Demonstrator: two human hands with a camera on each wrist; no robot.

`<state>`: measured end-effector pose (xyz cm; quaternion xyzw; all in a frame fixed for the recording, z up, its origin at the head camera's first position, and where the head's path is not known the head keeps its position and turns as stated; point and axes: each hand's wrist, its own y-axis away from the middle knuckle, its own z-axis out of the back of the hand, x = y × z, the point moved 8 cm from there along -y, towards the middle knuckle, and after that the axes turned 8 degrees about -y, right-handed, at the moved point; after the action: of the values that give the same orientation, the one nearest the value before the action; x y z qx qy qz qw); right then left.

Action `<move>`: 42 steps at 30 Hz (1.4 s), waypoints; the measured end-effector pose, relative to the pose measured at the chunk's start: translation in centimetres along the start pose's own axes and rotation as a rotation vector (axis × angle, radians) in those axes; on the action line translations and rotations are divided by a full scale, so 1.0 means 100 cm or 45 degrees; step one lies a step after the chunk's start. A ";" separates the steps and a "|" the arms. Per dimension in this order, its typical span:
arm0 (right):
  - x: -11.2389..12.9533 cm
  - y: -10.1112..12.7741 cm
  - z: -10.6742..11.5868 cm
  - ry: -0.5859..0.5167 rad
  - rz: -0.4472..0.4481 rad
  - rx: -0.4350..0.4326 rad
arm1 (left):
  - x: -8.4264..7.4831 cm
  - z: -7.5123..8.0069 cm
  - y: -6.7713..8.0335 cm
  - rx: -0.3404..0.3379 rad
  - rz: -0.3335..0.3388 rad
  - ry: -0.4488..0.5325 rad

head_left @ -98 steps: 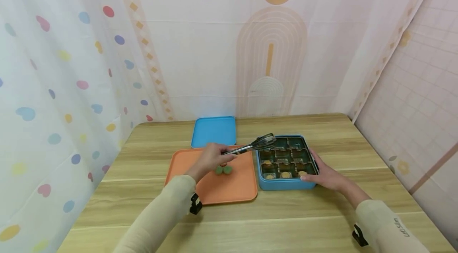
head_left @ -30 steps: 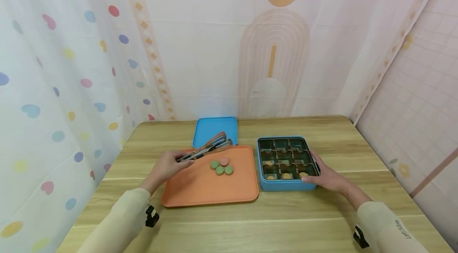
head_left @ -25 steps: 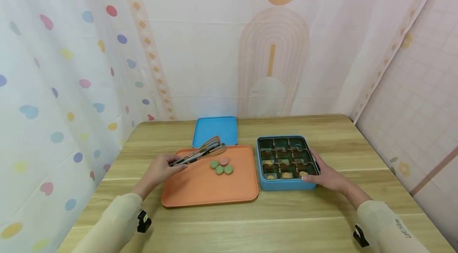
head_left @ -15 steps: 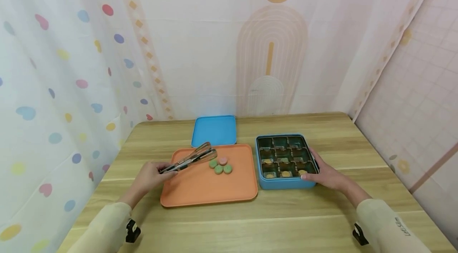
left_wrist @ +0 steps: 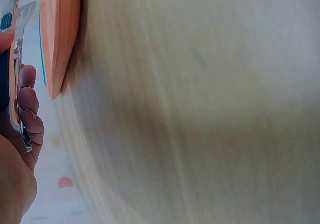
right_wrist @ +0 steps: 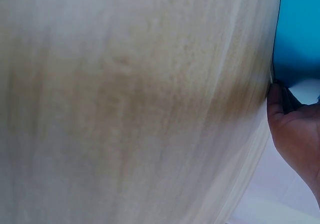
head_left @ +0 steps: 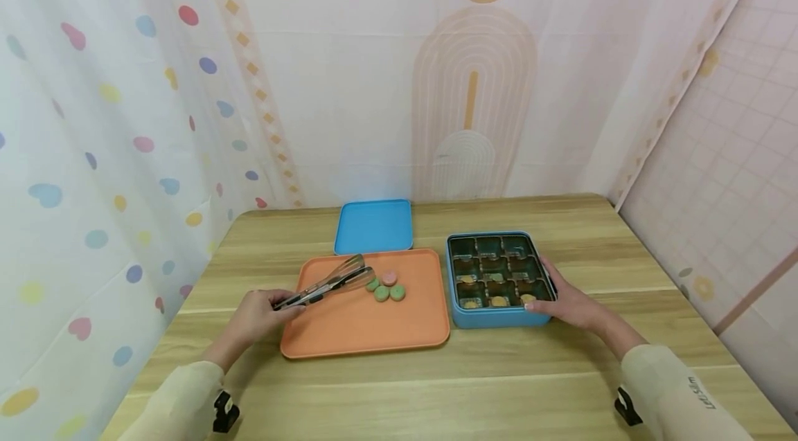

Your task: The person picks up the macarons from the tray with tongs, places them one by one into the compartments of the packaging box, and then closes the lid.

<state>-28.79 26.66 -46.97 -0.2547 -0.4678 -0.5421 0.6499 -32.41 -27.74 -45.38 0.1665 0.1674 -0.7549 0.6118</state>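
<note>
Tongs (head_left: 329, 282), metal with flat blades, lie low over the 9 o'clock side of the orange tray (head_left: 349, 334), their handle end pinched in the grip of the left hand (head_left: 258, 313); that grip is clenched on the tongs, as the left wrist view (left_wrist: 16, 74) confirms with fingers curled round the handle. Over the last seconds the left hand has drawn back from the blue box (head_left: 499, 320) toward 8 o'clock, and the tongs have sunk from a raised slant to nearly flat on the tray, blade tips just beside the cookies (head_left: 386, 287). Judged from this, the carrying stroke is over and the tool is being laid down or readied beside the pile.

Four round cookies, three green and one pink, sit clustered at the tray's centre, touching one another. The blue box, at 3 o'clock of the tray and just beside it, has a nine-cell insert; a few pale cookies show in the cells nearest the person, while the far cells look bare. The right hand (head_left: 570, 306) rests with relaxed, straight fingers against the box's 4 o'clock corner, steadying it and grasping nothing, unchanged throughout. A blue lid (head_left: 373, 226) lies flat at 12 o'clock of the tray on the wooden worktop (head_left: 499, 385). Nothing stands between tongs and cookies; patterned curtains (head_left: 93, 115) hang well apart behind.
</note>
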 end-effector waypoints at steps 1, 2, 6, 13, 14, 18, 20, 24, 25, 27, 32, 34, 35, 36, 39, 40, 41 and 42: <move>0.000 0.000 0.000 -0.002 0.000 0.000 | 0.001 -0.001 0.000 0.006 0.008 0.004; -0.001 0.000 0.000 -0.004 0.000 0.000 | 0.001 -0.001 0.001 0.014 0.009 0.009; -0.002 -0.001 0.000 -0.019 0.006 -0.003 | 0.004 -0.004 0.002 0.033 0.020 0.018; -0.003 -0.002 0.000 -0.014 0.007 -0.005 | 0.006 -0.005 0.003 0.024 0.017 0.015; -0.003 -0.001 0.000 -0.013 0.006 -0.005 | 0.006 -0.005 0.003 0.022 0.014 0.013; -0.002 -0.001 0.000 -0.009 0.007 -0.006 | 0.006 -0.006 0.004 0.016 -0.010 -0.004; -0.002 -0.001 0.000 -0.009 0.006 -0.006 | 0.006 -0.007 0.004 0.015 -0.022 -0.014; -0.003 -0.001 0.000 -0.020 0.000 -0.005 | 0.006 -0.008 0.004 0.015 -0.022 -0.010; -0.003 -0.001 0.000 -0.024 -0.003 -0.005 | 0.006 -0.008 0.004 0.017 -0.022 -0.010; -0.003 -0.001 0.000 -0.032 -0.007 -0.004 | 0.007 -0.008 0.004 0.019 -0.019 -0.009; -0.003 -0.001 -0.001 -0.035 -0.006 -0.005 | 0.007 -0.009 0.005 0.026 -0.017 -0.008; -0.003 -0.001 -0.001 -0.032 -0.003 -0.006 | 0.007 -0.009 0.005 0.023 -0.017 -0.013; -0.003 -0.001 -0.001 -0.031 -0.003 -0.006 | 0.007 -0.009 0.005 0.019 -0.019 -0.013; -0.003 -0.001 -0.001 -0.029 -0.005 -0.005 | 0.007 -0.009 0.005 0.014 -0.017 -0.012; -0.003 0.000 -0.001 -0.022 -0.007 -0.004 | 0.008 -0.008 0.004 0.004 -0.016 -0.009; -0.003 0.000 -0.001 -0.024 -0.007 -0.005 | 0.008 -0.007 0.004 0.002 -0.013 -0.003; -0.003 0.000 -0.001 -0.021 -0.009 -0.005 | 0.008 -0.007 0.004 0.005 -0.011 0.001; -0.003 0.000 -0.001 -0.023 -0.011 -0.005 | 0.008 -0.007 0.004 0.006 0.000 0.002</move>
<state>-28.77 26.74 -47.24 -0.2588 -0.4735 -0.5435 0.6430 -32.16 -28.23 -46.39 0.1686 0.1660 -0.7553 0.6112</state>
